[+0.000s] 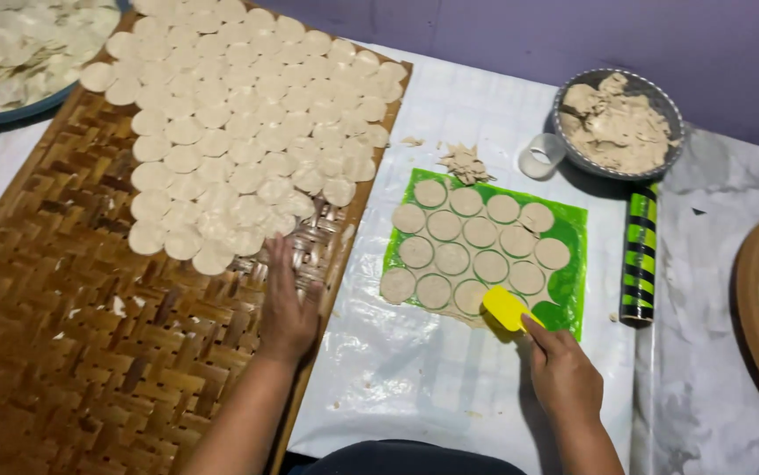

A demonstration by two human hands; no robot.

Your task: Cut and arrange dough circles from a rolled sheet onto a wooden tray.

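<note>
Pale round dough discs, cut, lie on the green mat; many already fill the woven bamboo tray beside it. Right hand grips a yellow scraper at the mat's near edge; left hand rests flat, fingers spread, on the tray.

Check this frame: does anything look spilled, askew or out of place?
Little stands out. A small heap of dough scraps lies off the green mat on the plastic sheet, with a few crumbs beside it.

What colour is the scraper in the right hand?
Yellow. The scraper, held by the right hand, shows in the head view, over the green mat.
</note>
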